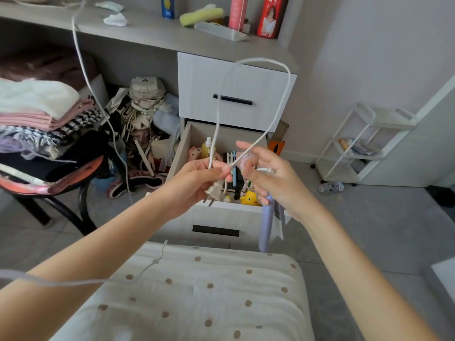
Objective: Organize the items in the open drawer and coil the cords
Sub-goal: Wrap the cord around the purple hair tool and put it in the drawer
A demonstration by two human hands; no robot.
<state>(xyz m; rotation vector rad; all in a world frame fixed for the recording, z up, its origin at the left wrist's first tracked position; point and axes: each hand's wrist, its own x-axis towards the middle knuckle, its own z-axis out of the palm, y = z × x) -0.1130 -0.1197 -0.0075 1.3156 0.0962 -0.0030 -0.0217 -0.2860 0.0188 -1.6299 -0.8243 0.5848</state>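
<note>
A: Setting?
B: Grey-tiled floor point(344, 230); white cabinet under a cluttered counter point(147, 33). Lower drawer point(186, 143) pulled open, packed with pens, a small bottle and a yellow duck toy point(250, 198).
A: Cord?
B: White cord point(283, 99) held up in front of the open drawer, arched in one tall loop across the closed upper drawer point(197, 82). Plug point(214, 190) dangling just under the left hand. Loose length trailing left over a dotted cushion point(197, 291).
A: Hands?
B: Left hand point(197, 178) clamped on the cord just above the plug, fingers curled. Right hand point(268, 173) just beside it, fingers curled round the loop's other leg, forefinger straight. Lavender strap point(267, 222) hanging beneath; grip on it unclear.
</note>
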